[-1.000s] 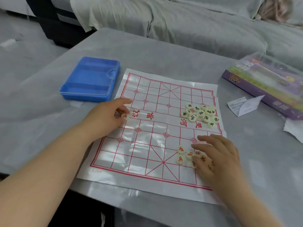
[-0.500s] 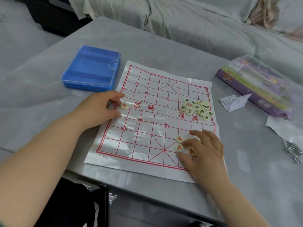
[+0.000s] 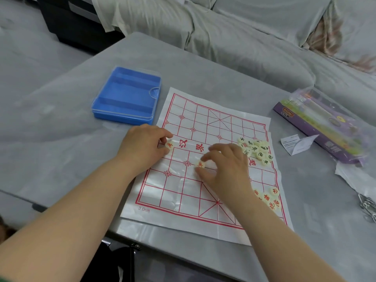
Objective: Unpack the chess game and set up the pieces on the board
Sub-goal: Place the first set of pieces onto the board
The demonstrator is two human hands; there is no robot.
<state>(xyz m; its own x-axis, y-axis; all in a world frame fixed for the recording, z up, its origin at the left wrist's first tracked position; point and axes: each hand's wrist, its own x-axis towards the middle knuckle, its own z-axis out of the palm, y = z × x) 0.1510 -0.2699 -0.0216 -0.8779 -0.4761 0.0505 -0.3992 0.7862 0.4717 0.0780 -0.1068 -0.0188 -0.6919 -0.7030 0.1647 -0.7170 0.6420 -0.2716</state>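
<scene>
Your left hand (image 3: 142, 146) rests at the left edge of the paper xiangqi board (image 3: 179, 192), thumb and forefinger pinching a red-lettered disc (image 3: 169, 144) that lies on the board just beside the printed river characters. Your right hand (image 3: 225, 169) reaches across the board's middle, thumb and forefinger closed round a second red-lettered disc (image 3: 201, 164), which sits on a grid line on the near side of the river. A heap of black-lettered discs (image 3: 256, 149) lies by the right edge at the river; a smaller heap of red-lettered discs (image 3: 269, 198) lies near the right corner closest to you. The blue plastic case (image 3: 126, 94) sits on the grey table (image 3: 61, 127) just beyond the left hand. A purple box (image 3: 319, 123), a folded leaflet (image 3: 295, 143) and some metal links (image 3: 368, 206) lie to the right.
</scene>
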